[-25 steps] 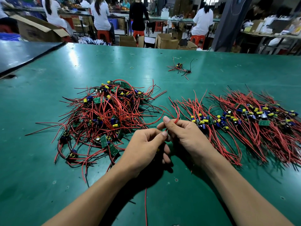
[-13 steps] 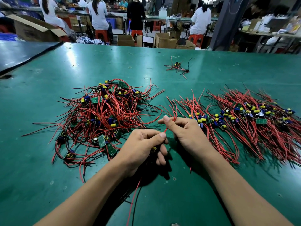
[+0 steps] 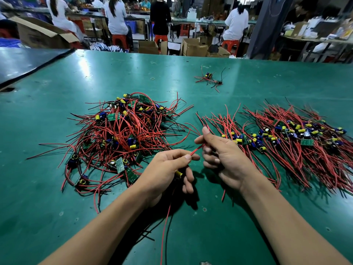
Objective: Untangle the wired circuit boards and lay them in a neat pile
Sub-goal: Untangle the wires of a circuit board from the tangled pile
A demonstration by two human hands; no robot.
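The left hand (image 3: 168, 169) is curled round a small circuit board (image 3: 178, 173). Only the board's yellow part shows, under the fingers, and the thumb and forefinger pinch a red wire (image 3: 196, 149) that comes off it. That wire runs a short way up and to the right into the right hand (image 3: 227, 155), which grips it between the thumb and curled fingers, with the forefinger raised. Both hands are held just above the counter (image 3: 47, 197), close together but not touching. More leads from the held board, one red and one black, hang from under the left hand and trail toward the near edge.

Just left of the hands lies the tangled heap (image 3: 122, 134): red and black wires looped over one another, with green boards and yellow and blue parts mixed through it. To the right lies the sorted pile (image 3: 286, 146). Its boards sit in a rough row and their wires fan out to both sides, and its near end lies just behind the right hand.

Farther back on the green counter, well apart from both piles, lies one stray board (image 3: 209, 78) with its wires spread. Beyond the counter's far edge stand open cardboard boxes (image 3: 193, 47), and people (image 3: 116, 18) sit on red stools at other benches.
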